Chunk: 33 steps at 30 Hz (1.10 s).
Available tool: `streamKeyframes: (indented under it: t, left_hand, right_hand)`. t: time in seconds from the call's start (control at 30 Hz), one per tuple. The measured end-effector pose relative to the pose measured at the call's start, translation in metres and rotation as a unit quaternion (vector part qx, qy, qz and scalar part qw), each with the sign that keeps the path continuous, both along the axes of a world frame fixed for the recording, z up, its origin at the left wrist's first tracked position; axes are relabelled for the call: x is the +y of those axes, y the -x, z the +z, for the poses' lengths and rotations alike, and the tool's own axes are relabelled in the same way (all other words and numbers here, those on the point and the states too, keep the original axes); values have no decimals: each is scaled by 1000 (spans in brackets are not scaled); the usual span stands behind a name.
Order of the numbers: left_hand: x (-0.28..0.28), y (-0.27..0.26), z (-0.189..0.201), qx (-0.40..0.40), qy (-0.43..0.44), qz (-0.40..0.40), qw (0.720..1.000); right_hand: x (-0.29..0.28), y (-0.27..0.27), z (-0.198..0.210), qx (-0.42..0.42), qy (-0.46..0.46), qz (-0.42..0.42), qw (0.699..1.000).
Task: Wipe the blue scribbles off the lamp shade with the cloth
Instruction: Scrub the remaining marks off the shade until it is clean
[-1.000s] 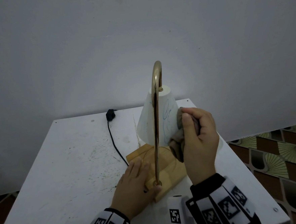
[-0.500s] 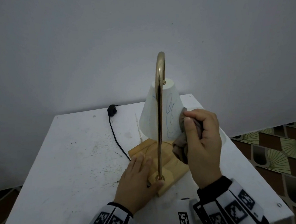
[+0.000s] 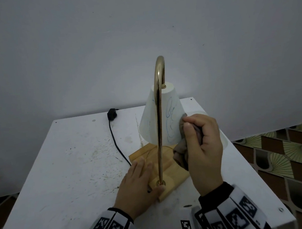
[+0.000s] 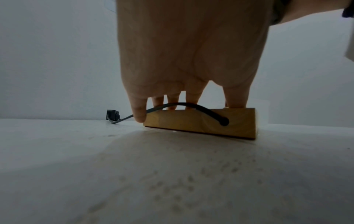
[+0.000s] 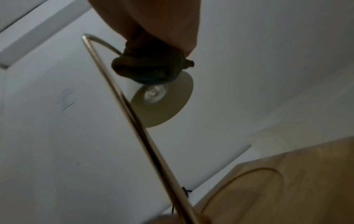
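Note:
A white cone lamp shade (image 3: pixel 150 119) with blue scribbles (image 3: pixel 169 113) hangs from a curved brass arm (image 3: pixel 159 124) set in a wooden base (image 3: pixel 172 177). My right hand (image 3: pixel 202 144) grips a bunched grey-brown cloth (image 3: pixel 180 153) and holds it against the shade's right side. From below, the right wrist view shows the cloth (image 5: pixel 147 66) at the shade's rim (image 5: pixel 172 109). My left hand (image 3: pixel 137 185) lies flat on the base, fingers straight (image 4: pixel 139 112), over the wooden block (image 4: pixel 201 122).
The lamp stands on a scuffed white table (image 3: pixel 70 173) against a grey wall. A black cord (image 3: pixel 116 143) runs from the base to a plug (image 3: pixel 112 114) at the back. The table's right edge drops to a patterned floor (image 3: pixel 283 158).
My right hand with the cloth has slid a little down and along the shade's right side. The left hand stays flat on the base. The head view shifted slightly.

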State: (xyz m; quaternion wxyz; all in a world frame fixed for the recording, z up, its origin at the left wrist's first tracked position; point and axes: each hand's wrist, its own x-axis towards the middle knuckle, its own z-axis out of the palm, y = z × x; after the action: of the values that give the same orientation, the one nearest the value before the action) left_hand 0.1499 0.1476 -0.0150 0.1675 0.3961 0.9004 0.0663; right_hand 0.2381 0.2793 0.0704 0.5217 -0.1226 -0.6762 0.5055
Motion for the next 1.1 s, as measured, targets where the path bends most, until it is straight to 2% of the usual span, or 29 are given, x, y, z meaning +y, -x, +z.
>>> streamKeyframes:
  t: [0.13, 0.23, 0.4, 0.5, 0.57, 0.67, 0.73, 0.8, 0.9, 1.03, 1.1]
  left_hand:
    - [0, 0, 0, -3, 3, 0, 1000]
    - [0, 0, 0, -7, 3, 4, 1000]
    - [1, -1, 1, -6, 1, 4, 1000]
    - [1, -1, 1, -3, -2, 3, 1000]
    - [1, 0, 1, -5, -4, 3, 1000]
    - [1, 0, 0, -4, 1, 5, 1000]
    - [2, 0, 0, -3, 3, 6, 1000]
    - [2, 0, -1, -2, -1, 5, 1000]
    - [2, 0, -1, -2, -2, 3, 1000]
    - [2, 0, -1, -3, 3, 5, 1000]
    - [2, 1, -2, -2, 3, 5, 1000]
  right_hand:
    - [-17, -3, -21, -40, -128, 5, 991]
    - [-11, -9, -29, -35, -92, -2, 995]
    - [0, -5, -16, -8, 12, -16, 1000]
    - [-7, -1, -14, -11, -5, 8, 1000]
    - [-12, -2, -19, -25, -56, 17, 998]
    - [-13, -5, -30, -48, -137, 6, 989]
    - [-9, -10, -31, -54, -152, -13, 987]
    - [-3, -13, -29, -54, -131, -48, 989]
    - [-4, -12, -20, -31, -50, -21, 998]
    - [-17, -2, -17, -32, -135, -29, 990]
    - [-18, -1, -24, -40, -206, -53, 976]
